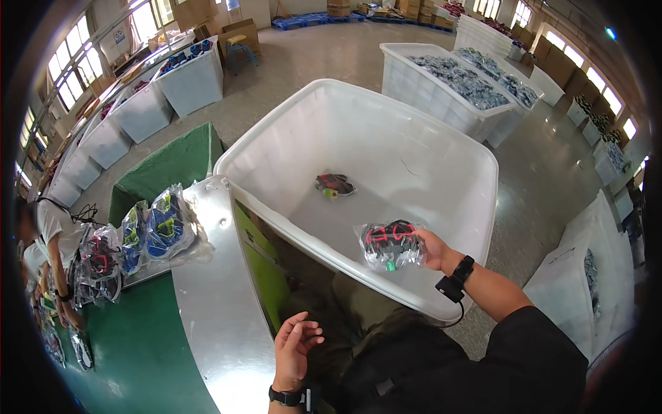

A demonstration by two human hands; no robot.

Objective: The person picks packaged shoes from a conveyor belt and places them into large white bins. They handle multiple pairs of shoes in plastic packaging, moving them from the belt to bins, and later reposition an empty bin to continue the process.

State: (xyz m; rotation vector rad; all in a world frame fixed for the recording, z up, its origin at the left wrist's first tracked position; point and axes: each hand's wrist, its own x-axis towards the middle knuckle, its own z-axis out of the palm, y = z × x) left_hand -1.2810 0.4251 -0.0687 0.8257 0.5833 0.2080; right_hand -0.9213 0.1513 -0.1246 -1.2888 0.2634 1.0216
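My right hand grips a clear plastic bag of black and red shoes, holding it by its right side above the near part of a large white plastic bin. A green tag shows at the bottom of the bag. On the bin's floor lies another bagged pair of dark red and black shoes. My left hand is beside the metal table end, its fingers loosely curled and apart, with nothing in them.
Bagged blue and green shoes and bagged black and red shoes sit left on the green-topped table with a metal end plate. A person works at far left. Filled white bins stand behind.
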